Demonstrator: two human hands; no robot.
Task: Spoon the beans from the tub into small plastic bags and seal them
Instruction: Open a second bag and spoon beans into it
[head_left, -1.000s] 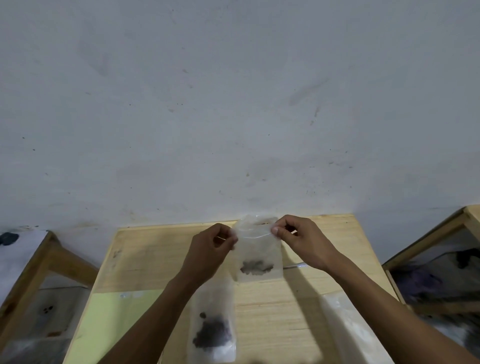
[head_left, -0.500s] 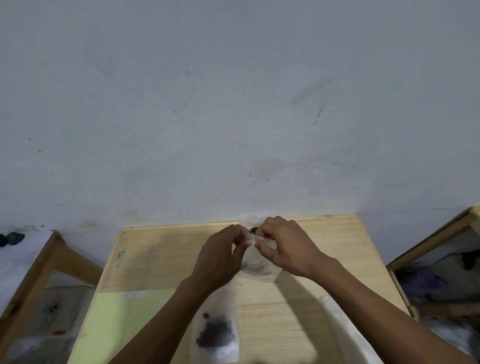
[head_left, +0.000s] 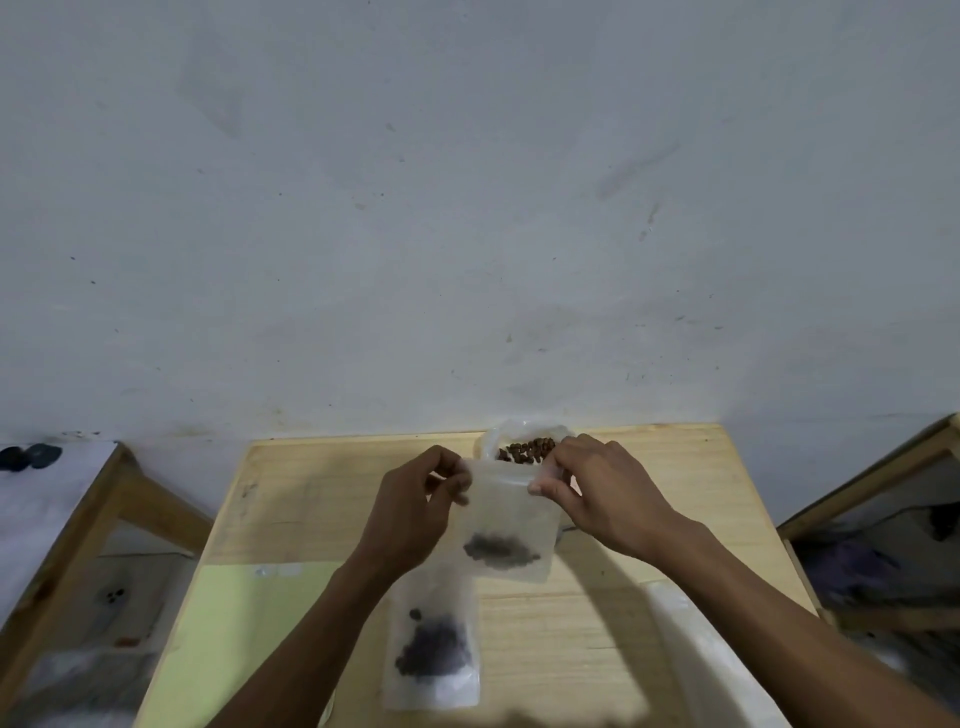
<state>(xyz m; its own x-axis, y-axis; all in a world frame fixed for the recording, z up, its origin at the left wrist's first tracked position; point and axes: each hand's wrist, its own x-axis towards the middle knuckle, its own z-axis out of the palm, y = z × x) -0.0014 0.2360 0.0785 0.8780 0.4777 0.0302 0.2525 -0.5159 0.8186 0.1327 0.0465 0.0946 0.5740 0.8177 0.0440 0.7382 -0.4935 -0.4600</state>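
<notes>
Only the head view here, so everything comes from that. Both hands are up over the table (head_left: 675, 519) holding a small bag (head_left: 506, 525) by its top edge. The left hand (head_left: 415, 512) pinches the left corner, the right hand (head_left: 597, 491) pinches the right corner, fingers and thumbs clamped on the plastic. A clump of beans (head_left: 501, 552) sits at the bottom of the bag, which hangs in the air a bit above the wood.

What's changed: half a second ago the hands were bunched together at the middle of the bag mouth, and now they're back out at the two corners with the top edge stretched flat between them. To me that reads as a run along the zip strip, so this bag is probably sealed or very nearly, though I can't tell from here whether the strip is actually closed all the way.

The tub (head_left: 524, 447) sits at the far edge just behind the hands, beans still in it. A second filled bag (head_left: 432, 649) lies flat nearer the person. So there's more to scoop after this one goes down.
</notes>
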